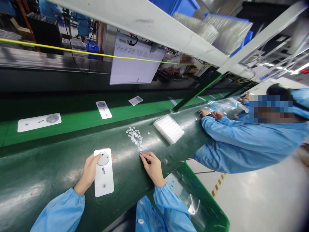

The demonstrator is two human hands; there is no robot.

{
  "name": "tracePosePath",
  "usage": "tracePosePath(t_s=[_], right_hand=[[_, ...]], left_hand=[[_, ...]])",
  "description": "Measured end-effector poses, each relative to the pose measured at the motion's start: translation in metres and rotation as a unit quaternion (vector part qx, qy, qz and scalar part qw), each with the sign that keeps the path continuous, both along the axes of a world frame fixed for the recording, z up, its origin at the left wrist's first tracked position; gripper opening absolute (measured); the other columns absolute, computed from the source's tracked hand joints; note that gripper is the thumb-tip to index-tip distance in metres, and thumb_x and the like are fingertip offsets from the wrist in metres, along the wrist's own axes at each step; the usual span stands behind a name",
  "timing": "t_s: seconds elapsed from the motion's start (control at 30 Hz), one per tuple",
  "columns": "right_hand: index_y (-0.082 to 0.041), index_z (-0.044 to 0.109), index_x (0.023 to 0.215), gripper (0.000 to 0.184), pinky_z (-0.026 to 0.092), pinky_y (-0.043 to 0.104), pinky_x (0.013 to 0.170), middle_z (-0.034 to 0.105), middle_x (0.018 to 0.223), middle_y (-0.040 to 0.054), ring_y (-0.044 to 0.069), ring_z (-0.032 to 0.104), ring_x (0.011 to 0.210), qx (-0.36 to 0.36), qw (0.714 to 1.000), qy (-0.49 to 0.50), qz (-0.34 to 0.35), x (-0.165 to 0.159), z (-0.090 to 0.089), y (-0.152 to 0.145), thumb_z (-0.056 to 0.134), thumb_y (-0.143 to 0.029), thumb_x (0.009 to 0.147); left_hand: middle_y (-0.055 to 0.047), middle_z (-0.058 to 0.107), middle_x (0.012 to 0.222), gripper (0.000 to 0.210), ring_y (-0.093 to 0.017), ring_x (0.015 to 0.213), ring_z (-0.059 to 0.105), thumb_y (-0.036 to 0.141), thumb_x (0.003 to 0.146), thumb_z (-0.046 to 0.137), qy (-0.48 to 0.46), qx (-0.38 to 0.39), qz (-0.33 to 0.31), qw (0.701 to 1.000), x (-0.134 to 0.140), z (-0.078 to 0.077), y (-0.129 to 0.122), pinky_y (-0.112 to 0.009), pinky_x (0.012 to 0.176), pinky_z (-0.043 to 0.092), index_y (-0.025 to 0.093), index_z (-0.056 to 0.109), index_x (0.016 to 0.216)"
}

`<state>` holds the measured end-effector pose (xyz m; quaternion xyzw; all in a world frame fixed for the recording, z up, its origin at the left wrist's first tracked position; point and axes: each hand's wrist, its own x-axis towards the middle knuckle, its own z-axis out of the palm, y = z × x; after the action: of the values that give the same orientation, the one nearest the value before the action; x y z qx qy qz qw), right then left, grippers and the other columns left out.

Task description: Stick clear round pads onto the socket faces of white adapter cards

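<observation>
My left hand [89,172] grips a white rounded-corner panel [104,175] by its left edge, with the thumb on top near a grey octagonal area that has dark dots. Dark characters and a small round mark are printed lower on the panel. To the right, my right hand [152,167] hovers low at the bench with thumb and forefinger pinched together; whatever is between the tips, if anything, is too small to make out. Just beyond those fingertips lies a loose pile of small clear ring-shaped pieces [135,137] on the green bench [65,167].
A clear-wrapped white pack [169,129] lies right of the pile. Several similar panels [103,109] rest on the green belt [79,119] behind. A co-worker in a blue smock [246,138] works at the right. A green bin [207,199] with clear plastic stands below the bench edge.
</observation>
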<state>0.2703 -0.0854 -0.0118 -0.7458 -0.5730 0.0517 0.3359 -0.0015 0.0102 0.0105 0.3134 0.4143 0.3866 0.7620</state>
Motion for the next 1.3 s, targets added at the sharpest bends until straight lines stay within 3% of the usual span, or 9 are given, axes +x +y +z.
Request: tracePosePath(t_s=[0.1,0.23,0.33,0.67,0.8,0.9,0.97,1.13,1.3], right_hand=[[-0.018,0.080,0.095,0.040,0.054,0.031,0.067,0.070,0.085,0.0084,0.018,0.064,0.068,-0.013,0.999,0.006,0.033,-0.006,0.003,-0.022,0.052,-0.046,0.101],[-0.021,0.078,0.108,0.028,0.058,0.035,0.080,0.072,0.097,0.0102,0.022,0.069,0.089,-0.042,0.983,0.015,0.179,-0.020,0.007,-0.071,0.058,-0.040,0.100],[-0.023,0.073,0.119,0.033,0.058,0.038,0.077,0.073,0.103,0.0114,0.024,0.070,0.090,-0.051,0.963,-0.014,0.265,-0.029,0.008,-0.099,0.068,-0.044,0.094],[-0.027,0.070,0.123,0.029,0.053,0.032,0.067,0.075,0.097,0.0079,0.019,0.067,0.077,-0.017,0.926,0.010,0.376,-0.038,0.007,-0.107,0.048,-0.021,0.105],[-0.026,0.075,0.107,0.024,0.054,0.033,0.075,0.074,0.096,0.0076,0.019,0.068,0.082,-0.071,0.941,0.101,0.316,-0.044,0.010,-0.108,0.051,-0.026,0.104],[-0.021,0.075,0.085,0.028,0.051,0.030,0.063,0.070,0.079,0.0068,0.018,0.063,0.070,-0.126,0.942,0.263,0.165,-0.060,0.017,-0.091,0.060,-0.040,0.098],[-0.019,0.071,0.076,0.037,0.042,0.027,0.049,0.060,0.061,0.0020,0.014,0.051,0.054,-0.117,0.903,0.408,0.068,-0.073,0.025,-0.070,0.068,-0.053,0.090],[-0.018,0.062,0.068,0.043,0.026,0.021,0.042,0.042,0.056,-0.0050,0.008,0.032,0.049,-0.065,0.755,0.653,0.009,-0.107,0.042,-0.014,0.084,-0.055,0.073],[-0.017,0.068,0.068,0.037,0.022,0.020,0.040,0.040,0.054,-0.0057,0.007,0.029,0.048,-0.082,0.721,0.688,0.007,-0.123,0.042,-0.001,0.088,-0.048,0.071]], left_hand=[[-0.016,0.079,0.092,0.065,-0.034,0.080,0.076,0.046,0.068,0.080,-0.006,-0.005,0.003,1.000,0.001,0.000,0.000,-0.030,0.054,0.053,0.006,0.070,0.118],[-0.016,0.079,0.094,0.062,-0.034,0.082,0.076,0.044,0.068,0.079,-0.018,-0.024,0.016,0.999,0.002,-0.001,0.000,-0.032,0.058,0.055,0.007,0.070,0.117],[-0.016,0.079,0.094,0.064,-0.035,0.082,0.076,0.044,0.067,0.080,-0.021,-0.031,0.017,0.999,0.003,0.000,0.000,-0.032,0.057,0.055,0.007,0.069,0.119],[-0.016,0.079,0.096,0.061,-0.035,0.083,0.076,0.041,0.070,0.075,-0.019,-0.024,0.018,0.999,0.004,0.003,-0.001,-0.033,0.060,0.056,0.008,0.067,0.120],[-0.015,0.078,0.097,0.064,-0.032,0.081,0.076,0.042,0.075,0.072,-0.012,-0.004,0.010,1.000,0.003,0.001,-0.002,-0.032,0.061,0.056,0.009,0.062,0.128],[-0.010,0.078,0.097,0.079,-0.026,0.072,0.075,0.044,0.083,0.070,0.017,0.043,0.000,0.999,0.000,0.000,-0.007,-0.030,0.058,0.055,0.020,0.039,0.152],[-0.008,0.078,0.097,0.079,-0.022,0.066,0.073,0.043,0.089,0.068,0.053,0.096,-0.008,0.994,-0.002,0.000,-0.012,-0.028,0.056,0.054,0.026,0.031,0.157],[-0.011,0.078,0.107,0.025,-0.025,0.094,0.073,0.034,0.089,0.071,0.179,0.319,-0.045,0.930,-0.001,-0.001,-0.019,-0.032,0.087,0.056,0.020,0.078,0.108],[-0.008,0.078,0.107,0.029,-0.024,0.095,0.072,0.031,0.078,0.084,0.168,0.430,-0.062,0.885,0.002,-0.007,-0.020,-0.033,0.087,0.056,0.021,0.081,0.106]])
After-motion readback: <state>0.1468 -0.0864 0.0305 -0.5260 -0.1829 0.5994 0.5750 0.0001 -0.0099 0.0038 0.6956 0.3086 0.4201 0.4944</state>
